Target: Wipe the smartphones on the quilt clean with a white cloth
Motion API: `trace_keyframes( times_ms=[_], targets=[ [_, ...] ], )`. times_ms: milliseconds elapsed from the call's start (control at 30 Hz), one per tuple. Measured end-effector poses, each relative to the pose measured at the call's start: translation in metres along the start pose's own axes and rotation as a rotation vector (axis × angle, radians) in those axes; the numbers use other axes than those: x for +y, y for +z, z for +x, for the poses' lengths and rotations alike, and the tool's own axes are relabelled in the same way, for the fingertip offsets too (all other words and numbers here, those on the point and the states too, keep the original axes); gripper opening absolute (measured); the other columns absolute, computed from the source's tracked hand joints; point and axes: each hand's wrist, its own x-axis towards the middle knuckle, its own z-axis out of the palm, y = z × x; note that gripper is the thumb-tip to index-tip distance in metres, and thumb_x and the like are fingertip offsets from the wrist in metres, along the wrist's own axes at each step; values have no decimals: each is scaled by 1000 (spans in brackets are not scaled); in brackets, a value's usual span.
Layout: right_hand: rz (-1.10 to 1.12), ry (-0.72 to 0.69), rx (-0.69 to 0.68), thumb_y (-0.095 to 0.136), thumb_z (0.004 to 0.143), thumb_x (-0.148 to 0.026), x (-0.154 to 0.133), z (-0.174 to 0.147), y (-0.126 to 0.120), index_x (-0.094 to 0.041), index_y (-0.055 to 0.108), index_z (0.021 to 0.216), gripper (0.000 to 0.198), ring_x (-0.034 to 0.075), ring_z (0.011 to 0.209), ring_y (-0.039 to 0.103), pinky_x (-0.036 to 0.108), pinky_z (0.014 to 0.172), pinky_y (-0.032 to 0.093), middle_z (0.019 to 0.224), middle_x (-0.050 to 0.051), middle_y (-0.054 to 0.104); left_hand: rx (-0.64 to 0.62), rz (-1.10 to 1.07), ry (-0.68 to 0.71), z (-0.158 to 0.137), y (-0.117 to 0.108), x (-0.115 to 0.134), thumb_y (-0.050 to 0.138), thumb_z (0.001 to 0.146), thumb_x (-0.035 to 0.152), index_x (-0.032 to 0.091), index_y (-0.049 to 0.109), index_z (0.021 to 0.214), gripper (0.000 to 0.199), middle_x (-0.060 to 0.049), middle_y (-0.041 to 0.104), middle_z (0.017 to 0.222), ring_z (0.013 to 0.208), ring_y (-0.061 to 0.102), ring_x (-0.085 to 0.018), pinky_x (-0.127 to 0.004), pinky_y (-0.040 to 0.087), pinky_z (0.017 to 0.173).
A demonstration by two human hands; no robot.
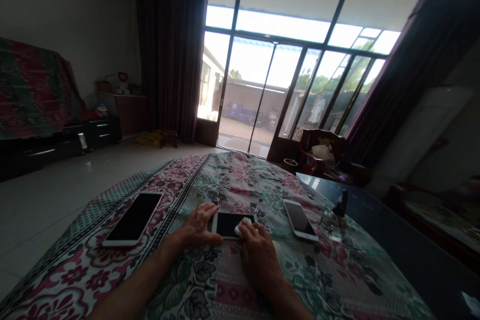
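A white-framed smartphone with a dark screen lies sideways on the patterned tablecloth in front of me. My left hand steadies its left end, thumb along the near edge and fingers at the far edge. On the right part of the screen, my right hand presses a crumpled white tissue under its fingertips. To the left lies a larger white-edged smartphone, screen up. Another white smartphone rests at an angle to the right. Beyond it stands a clear spray bottle with a black top.
A dark glossy table adjoins the cloth-covered one on the right. Behind it is a wooden chair with a cushion. Glass doors let in bright light ahead, beside dark curtains. A low black cabinet stands far left.
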Motion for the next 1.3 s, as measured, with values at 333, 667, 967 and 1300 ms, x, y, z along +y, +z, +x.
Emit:
trace_keyframes(
  times_ms=[333, 667, 967, 1300],
  targets=[
    [65, -110, -3, 48, 92, -22, -35, 24, 14, -24, 62, 109, 23, 26, 119, 46, 40, 98, 37, 134, 1, 57, 91, -35, 38, 0, 24, -22, 79, 57, 38, 20, 62, 122, 70, -14, 54, 138, 130, 47, -35, -46, 38, 109],
    [76, 32, 93, 46, 92, -14, 8, 30, 2, -23, 71, 95, 26, 20, 104, 56, 29, 92, 40, 113, 2, 69, -11, -31, -55, 2, 14, -15, 78, 57, 40, 17, 60, 125, 74, -15, 48, 144, 135, 40, -35, -47, 35, 111],
    [71, 132, 253, 44, 95, -15, 34, 39, -10, -19, 68, 103, 25, 19, 107, 56, 27, 94, 39, 111, 7, 68, -14, -18, -43, 2, 15, -19, 78, 58, 44, 19, 59, 128, 76, -14, 48, 146, 136, 39, -35, -45, 35, 111],
    [140, -249, 6, 51, 92, -20, -31, 29, 20, -21, 65, 82, 17, 18, 90, 54, 28, 82, 43, 93, 2, 68, 125, 0, 41, 4, 30, -33, 76, 60, 47, 20, 65, 120, 67, -13, 57, 136, 128, 49, -35, -46, 41, 108]
  ],
)
